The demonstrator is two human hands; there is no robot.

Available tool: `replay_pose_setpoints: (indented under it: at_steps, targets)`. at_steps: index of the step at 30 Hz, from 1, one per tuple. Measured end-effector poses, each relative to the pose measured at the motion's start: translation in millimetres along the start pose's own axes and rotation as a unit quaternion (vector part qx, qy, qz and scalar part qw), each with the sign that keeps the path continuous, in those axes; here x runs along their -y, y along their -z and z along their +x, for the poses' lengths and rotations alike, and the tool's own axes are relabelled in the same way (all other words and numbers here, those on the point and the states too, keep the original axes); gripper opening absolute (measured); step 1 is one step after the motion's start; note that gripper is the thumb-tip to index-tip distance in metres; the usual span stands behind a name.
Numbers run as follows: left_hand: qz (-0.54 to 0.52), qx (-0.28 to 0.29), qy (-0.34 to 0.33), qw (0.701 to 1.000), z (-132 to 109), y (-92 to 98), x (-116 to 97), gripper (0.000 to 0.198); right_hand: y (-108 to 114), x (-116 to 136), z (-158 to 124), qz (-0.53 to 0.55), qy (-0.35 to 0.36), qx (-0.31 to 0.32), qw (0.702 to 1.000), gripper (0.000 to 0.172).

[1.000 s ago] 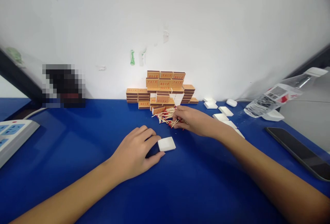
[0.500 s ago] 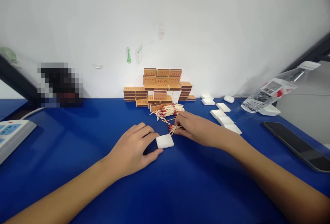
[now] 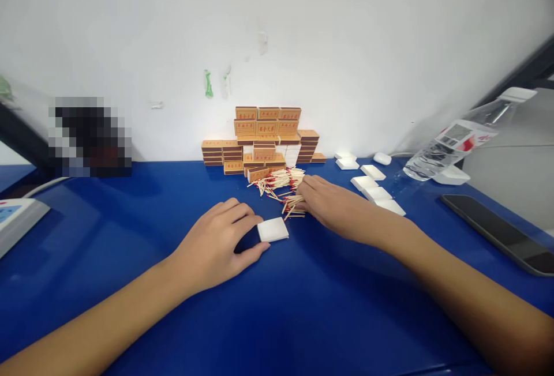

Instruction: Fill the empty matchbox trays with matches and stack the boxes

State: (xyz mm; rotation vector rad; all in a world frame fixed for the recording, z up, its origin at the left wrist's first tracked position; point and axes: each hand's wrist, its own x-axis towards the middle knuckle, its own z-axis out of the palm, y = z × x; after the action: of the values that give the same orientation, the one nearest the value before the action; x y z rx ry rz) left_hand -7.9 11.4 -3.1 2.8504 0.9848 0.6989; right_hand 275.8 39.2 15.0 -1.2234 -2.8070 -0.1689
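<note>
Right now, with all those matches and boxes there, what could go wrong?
The right hand is at the loose matches, so some might scatter. The matchbox stack rises behind them; a bump could perhaps topple it. The left hand has fingertips at one end of the white tray, which might slide.

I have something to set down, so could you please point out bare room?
Bare tabletop lies between the power strip and left forearm, and between that and the right forearm. It is crowded around the matchboxes, loose matches, left hand and right hand, and rightward among matchbox trays, plastic bottle and smartphone.
</note>
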Motion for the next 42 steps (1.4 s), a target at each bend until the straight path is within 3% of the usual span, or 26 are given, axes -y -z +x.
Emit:
replay_pose_setpoints:
  at_steps: [12, 17, 23, 27, 34, 42]
  targets:
    - [-0.011, 0.003, 0.007, 1.000, -1, -1.1, -1, 0.027, 15, -11, -7, 0.049, -0.042, -0.053, 0.997, 0.029]
    - [-0.016, 0.002, 0.008, 1.000, 0, -1.1, -1, 0.027, 20, 23, -5, 0.119, 0.002, -0.023, 0.993, 0.021]
    - [-0.017, -0.002, 0.007, 1.000, 0, -1.2, -2, 0.026, 12, 54, 1, 0.025, 0.051, 0.002, 0.998, 0.020]
    - [-0.017, -0.004, 0.007, 1.000, 1, -0.9, -1, 0.026, 17, 47, -1, 0.091, 0.028, -0.015, 0.995, 0.014]
    - [-0.014, -0.001, 0.010, 1.000, 0, -0.7, -1, 0.028, 21, 25, -11, 0.145, -0.028, 0.017, 0.989, 0.018]
    - [-0.017, -0.005, 0.007, 1.000, 0, -0.3, -1, 0.027, 20, 39, -3, 0.152, -0.035, 0.060, 0.986, 0.013]
